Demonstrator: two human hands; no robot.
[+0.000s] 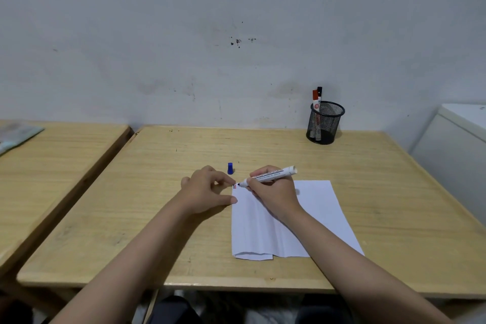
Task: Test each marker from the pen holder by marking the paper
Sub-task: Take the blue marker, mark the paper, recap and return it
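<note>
My right hand (273,194) grips an uncapped white marker (273,173), its dark tip touching the top left corner of the white paper (310,221). Small red and dark marks (234,186) sit at that corner. My left hand (207,189) rests on the table, with thumb and fingertips pressing the paper's left edge. A blue cap (230,168) stands upright on the table just behind my hands. At the back right stands a black mesh pen holder (324,123) with a red-capped marker (315,98) and a black-capped marker (319,92) in it.
The wooden table (163,218) meets a grey wall at its far edge. A second wooden table (52,166) stands to the left with a booklet (15,134) on it. A white cabinet (457,144) stands at the right.
</note>
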